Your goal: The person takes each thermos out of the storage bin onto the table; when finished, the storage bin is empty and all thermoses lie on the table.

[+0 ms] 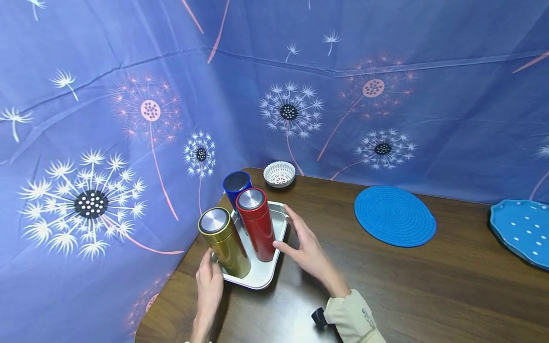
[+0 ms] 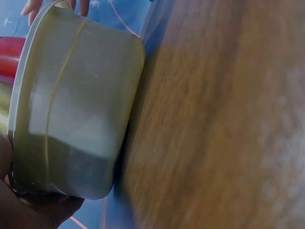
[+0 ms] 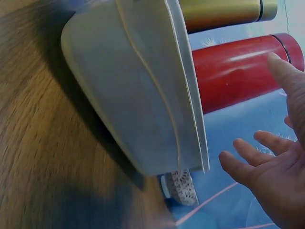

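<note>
A white rectangular tray [image 1: 256, 285] with rounded corners holds three upright thermos flasks. The gold flask [image 1: 230, 250] stands at the near left, the red flask [image 1: 259, 231] to its right, and the blue flask [image 1: 233, 190] behind, partly hidden by the red one. My left hand [image 1: 209, 285] grips the tray's left side, thumb at the rim and fingers underneath in the left wrist view. At the right side, my right hand [image 1: 310, 250] has its fingers spread; in the right wrist view its fingertips [image 3: 228, 161] are apart from the tray wall [image 3: 138, 95].
A white openwork bowl [image 1: 279, 174] sits behind the tray near the table's back edge. To the right lie a round blue woven mat [image 1: 394, 216] and a blue polka-dot dish [image 1: 521, 231]. Blue dandelion-print cloth [image 1: 240, 95] hangs along the wooden table's back and left.
</note>
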A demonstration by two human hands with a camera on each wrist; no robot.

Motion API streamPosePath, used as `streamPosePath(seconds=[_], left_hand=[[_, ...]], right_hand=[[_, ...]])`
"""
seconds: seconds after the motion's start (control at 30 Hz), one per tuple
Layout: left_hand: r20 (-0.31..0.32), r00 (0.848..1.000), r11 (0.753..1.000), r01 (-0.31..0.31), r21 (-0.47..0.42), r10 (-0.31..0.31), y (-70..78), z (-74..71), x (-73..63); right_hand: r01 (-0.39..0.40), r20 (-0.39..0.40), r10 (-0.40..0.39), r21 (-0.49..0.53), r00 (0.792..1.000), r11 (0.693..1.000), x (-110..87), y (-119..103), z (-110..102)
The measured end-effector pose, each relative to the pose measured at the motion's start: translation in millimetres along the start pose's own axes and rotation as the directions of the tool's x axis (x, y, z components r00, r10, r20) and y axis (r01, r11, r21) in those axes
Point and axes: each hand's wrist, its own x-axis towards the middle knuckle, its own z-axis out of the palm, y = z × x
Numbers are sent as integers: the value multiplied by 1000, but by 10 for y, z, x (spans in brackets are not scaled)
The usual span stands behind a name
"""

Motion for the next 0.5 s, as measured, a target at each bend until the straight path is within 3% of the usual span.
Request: streamPosePath(seconds=[0.5], left_hand=[[-41,999,1000,-22,6,22,6,14,-8]], right_hand=[[48,-6,-48,21,999,999,170,-60,196]])
